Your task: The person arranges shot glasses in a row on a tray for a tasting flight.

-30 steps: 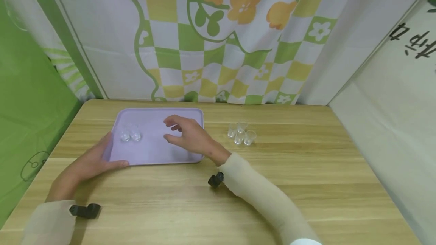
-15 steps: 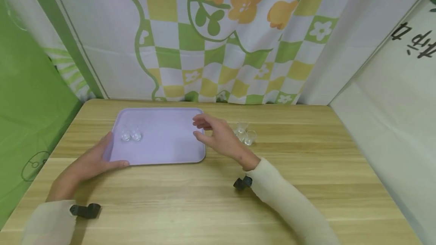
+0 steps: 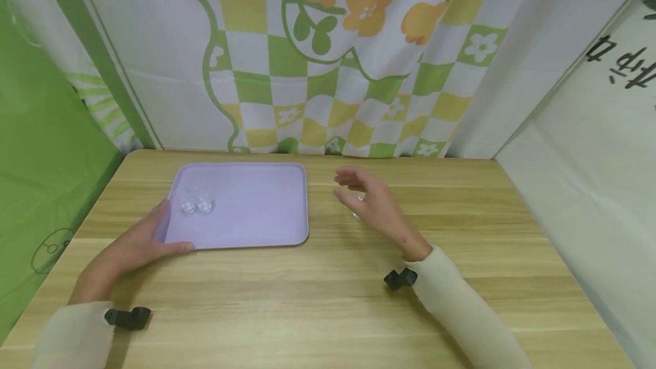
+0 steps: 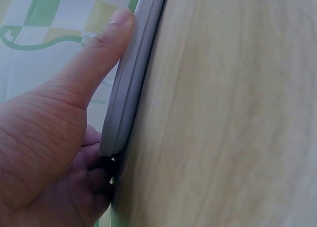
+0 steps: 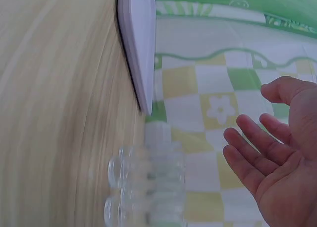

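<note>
The lilac tray point(image 3: 256, 204) lies flat on the table, two small clear glasses point(image 3: 197, 205) standing near its left side. My left hand point(image 3: 134, 244) holds the tray's near left corner; in the left wrist view the thumb lies along the rim point(image 4: 126, 83) and the fingers are at its end. My right hand point(image 3: 376, 204), holding nothing, is over the second group of small clear glasses, mostly hiding them in the head view. The right wrist view shows these glasses point(image 5: 153, 182) close together, apart from the spread, slightly bent fingers point(image 5: 257, 147).
The wooden table point(image 3: 328, 300) runs up to a green, yellow and white checked curtain point(image 3: 338, 90) at the back. A green cloth point(image 3: 46, 147) hangs on the left, a whitish one point(image 3: 579, 147) on the right.
My right hand has moved right, from above the tray to the group of glasses, and now covers most of them. The left hand, the tray and the two glasses on it stay put.
</note>
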The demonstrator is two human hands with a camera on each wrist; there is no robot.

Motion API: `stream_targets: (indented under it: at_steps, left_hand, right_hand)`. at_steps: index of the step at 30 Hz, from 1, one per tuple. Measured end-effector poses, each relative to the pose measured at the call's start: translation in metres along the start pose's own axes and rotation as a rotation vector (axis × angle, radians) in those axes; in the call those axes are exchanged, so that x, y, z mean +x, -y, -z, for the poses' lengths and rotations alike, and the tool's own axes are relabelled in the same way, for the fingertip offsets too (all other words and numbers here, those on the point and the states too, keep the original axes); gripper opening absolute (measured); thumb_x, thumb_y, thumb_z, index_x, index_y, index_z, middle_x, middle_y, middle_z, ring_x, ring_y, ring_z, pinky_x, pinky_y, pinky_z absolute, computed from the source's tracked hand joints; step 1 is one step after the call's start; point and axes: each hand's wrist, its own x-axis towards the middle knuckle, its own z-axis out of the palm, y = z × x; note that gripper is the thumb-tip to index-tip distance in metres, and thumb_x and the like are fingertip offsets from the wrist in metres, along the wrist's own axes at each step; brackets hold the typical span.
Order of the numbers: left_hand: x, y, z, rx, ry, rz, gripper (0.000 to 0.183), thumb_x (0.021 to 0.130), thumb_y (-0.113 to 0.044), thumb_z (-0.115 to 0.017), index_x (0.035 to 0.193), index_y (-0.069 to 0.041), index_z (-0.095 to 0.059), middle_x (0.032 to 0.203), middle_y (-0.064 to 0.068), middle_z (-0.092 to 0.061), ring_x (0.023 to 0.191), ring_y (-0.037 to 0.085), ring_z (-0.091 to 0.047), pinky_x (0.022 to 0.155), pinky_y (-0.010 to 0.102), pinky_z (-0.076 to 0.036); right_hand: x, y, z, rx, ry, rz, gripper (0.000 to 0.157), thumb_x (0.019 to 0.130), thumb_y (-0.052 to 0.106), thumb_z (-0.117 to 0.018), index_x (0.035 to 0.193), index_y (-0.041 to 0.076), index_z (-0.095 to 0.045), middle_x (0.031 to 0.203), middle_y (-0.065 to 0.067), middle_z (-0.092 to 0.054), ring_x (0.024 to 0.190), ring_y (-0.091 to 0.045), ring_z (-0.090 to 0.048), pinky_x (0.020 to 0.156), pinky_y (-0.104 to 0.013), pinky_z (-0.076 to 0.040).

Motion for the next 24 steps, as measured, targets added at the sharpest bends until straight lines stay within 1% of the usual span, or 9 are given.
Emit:
stream_targets:
  at_steps: [3, 7, 13, 17, 21, 24]
  left_hand:
    - [0.000, 0.000, 0.000, -0.002, -0.001, -0.007, 0.126, 0.088, -0.045, -0.081, 0.160, 0.005, 0.009, 0.161, 0.040, 0.002, 0.146, 0.061, -0.005, 0.117, 0.070, -0.009]
    - [0.000, 0.001, 0.001, -0.001, 0.000, -0.010, 0.126, 0.088, -0.045, -0.081, 0.160, 0.005, 0.010, 0.161, 0.040, 0.002, 0.146, 0.060, -0.005, 0.118, 0.069, -0.009]
    - [0.001, 0.001, 0.001, -0.004, 0.004, -0.012, 0.126, 0.088, -0.045, -0.081, 0.160, 0.005, 0.010, 0.162, 0.039, 0.003, 0.147, 0.060, -0.005, 0.118, 0.070, -0.008]
    - [0.001, 0.001, 0.001, -0.012, 0.006, -0.012, 0.126, 0.088, -0.045, -0.081, 0.161, 0.002, 0.010, 0.162, 0.038, 0.003, 0.146, 0.060, -0.004, 0.117, 0.072, -0.009]
    - [0.001, 0.001, 0.001, -0.018, 0.008, -0.012, 0.126, 0.088, -0.045, -0.081, 0.161, 0.002, 0.011, 0.162, 0.038, 0.004, 0.147, 0.060, -0.004, 0.117, 0.071, -0.008]
    - [0.001, 0.001, 0.001, -0.015, 0.008, -0.015, 0.126, 0.088, -0.045, -0.081, 0.161, 0.003, 0.011, 0.162, 0.039, 0.004, 0.147, 0.060, -0.004, 0.117, 0.070, -0.008]
  right_hand:
    - [-0.007, -0.005, 0.009, -0.034, -0.027, -0.022, 0.036, 0.098, 0.008, -0.072, 0.131, -0.001, -0.062, 0.123, -0.016, -0.069, 0.115, -0.033, -0.066, 0.102, -0.043, -0.053]
    - [-0.015, -0.011, 0.019, -0.078, -0.051, -0.050, 0.036, 0.098, 0.008, -0.072, 0.131, -0.003, -0.061, 0.127, -0.018, -0.067, 0.119, -0.030, -0.064, 0.104, -0.044, -0.051]
    - [-0.028, -0.019, 0.032, -0.134, -0.089, -0.106, 0.038, 0.095, 0.004, -0.074, 0.129, -0.006, -0.062, 0.129, -0.017, -0.067, 0.120, -0.031, -0.063, 0.105, -0.044, -0.050]
    - [-0.034, -0.025, 0.040, -0.160, -0.109, -0.113, 0.038, 0.092, 0.000, -0.076, 0.127, -0.006, -0.063, 0.126, -0.018, -0.068, 0.117, -0.032, -0.065, 0.104, -0.044, -0.051]
    - [-0.040, -0.030, 0.046, -0.177, -0.101, -0.143, 0.039, 0.092, 0.003, -0.077, 0.127, -0.005, -0.063, 0.125, -0.018, -0.068, 0.117, -0.031, -0.065, 0.103, -0.043, -0.052]
    - [-0.044, -0.033, 0.049, -0.194, -0.077, -0.178, 0.040, 0.093, 0.006, -0.077, 0.128, -0.006, -0.062, 0.126, -0.020, -0.067, 0.117, -0.033, -0.065, 0.103, -0.045, -0.052]
